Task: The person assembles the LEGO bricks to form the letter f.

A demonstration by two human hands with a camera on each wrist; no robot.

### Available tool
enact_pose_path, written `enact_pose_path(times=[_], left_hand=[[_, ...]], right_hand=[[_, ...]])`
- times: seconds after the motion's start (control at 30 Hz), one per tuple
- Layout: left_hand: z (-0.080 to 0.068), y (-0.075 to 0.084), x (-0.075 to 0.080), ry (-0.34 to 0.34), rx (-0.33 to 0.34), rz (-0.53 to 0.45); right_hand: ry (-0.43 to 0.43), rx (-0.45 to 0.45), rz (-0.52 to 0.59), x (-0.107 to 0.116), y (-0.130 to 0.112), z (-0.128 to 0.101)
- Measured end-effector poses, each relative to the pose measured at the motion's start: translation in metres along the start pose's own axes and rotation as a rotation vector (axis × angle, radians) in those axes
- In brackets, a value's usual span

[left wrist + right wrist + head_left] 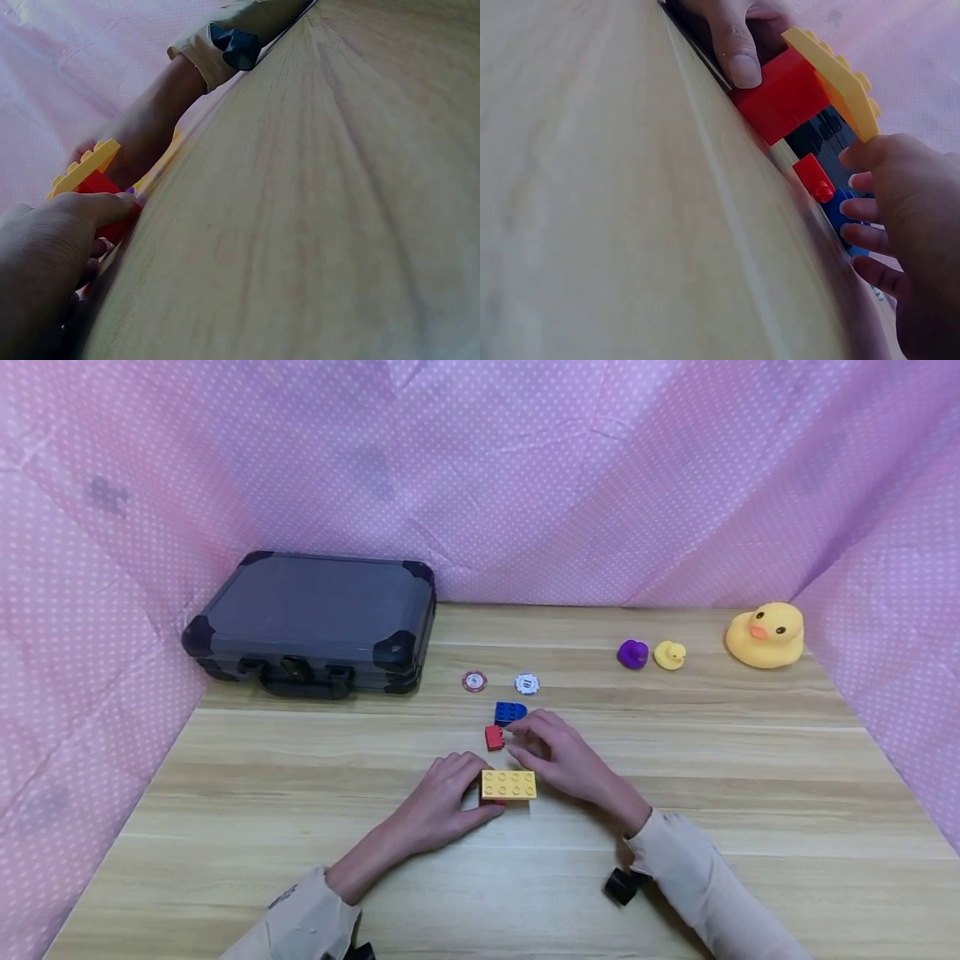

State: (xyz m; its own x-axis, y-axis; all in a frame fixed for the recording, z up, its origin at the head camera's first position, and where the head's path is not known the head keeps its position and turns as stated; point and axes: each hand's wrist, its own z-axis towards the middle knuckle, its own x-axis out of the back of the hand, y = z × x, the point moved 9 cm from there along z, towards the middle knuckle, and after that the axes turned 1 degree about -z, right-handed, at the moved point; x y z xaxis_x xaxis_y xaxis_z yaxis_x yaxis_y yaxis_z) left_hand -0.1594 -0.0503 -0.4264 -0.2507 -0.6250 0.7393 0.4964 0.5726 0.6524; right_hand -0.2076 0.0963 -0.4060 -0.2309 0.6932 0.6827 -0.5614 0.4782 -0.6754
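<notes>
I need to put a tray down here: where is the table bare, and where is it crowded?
Bare: the table right of the right hand, in front of the ducks, and the left front below the case. Crowded: the centre, with both hands, the bricks and the chips.

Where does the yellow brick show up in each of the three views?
Head: yellow brick at centre, low on the table, left hand gripping its left end.
Left wrist: far left, at mid-height, above the thumb, atop a red brick.
Right wrist: upper right, tilted, atop the same red brick.
Shared landmark: the left hand's thumb beside it.
</notes>
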Motion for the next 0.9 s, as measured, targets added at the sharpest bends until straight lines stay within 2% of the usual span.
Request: enact_pose_path(times=[0.33,0.6,0.9], left_hand=[[0.000,0.002,0.001,0.018,-0.028,0.019],[0.000,-0.001,-0.001,-0.002,0.002,0.018],[0.001,0.000,-0.001,-0.004,0.003,0.022]], right_hand=[[0.004,-0.001,-0.048,-0.005,0.000,0.004],[0.002,0.015,-0.111,-0.008,-0.001,0.006],[0.010,0.045,-0.208,-0.011,-0.004,0.008]])
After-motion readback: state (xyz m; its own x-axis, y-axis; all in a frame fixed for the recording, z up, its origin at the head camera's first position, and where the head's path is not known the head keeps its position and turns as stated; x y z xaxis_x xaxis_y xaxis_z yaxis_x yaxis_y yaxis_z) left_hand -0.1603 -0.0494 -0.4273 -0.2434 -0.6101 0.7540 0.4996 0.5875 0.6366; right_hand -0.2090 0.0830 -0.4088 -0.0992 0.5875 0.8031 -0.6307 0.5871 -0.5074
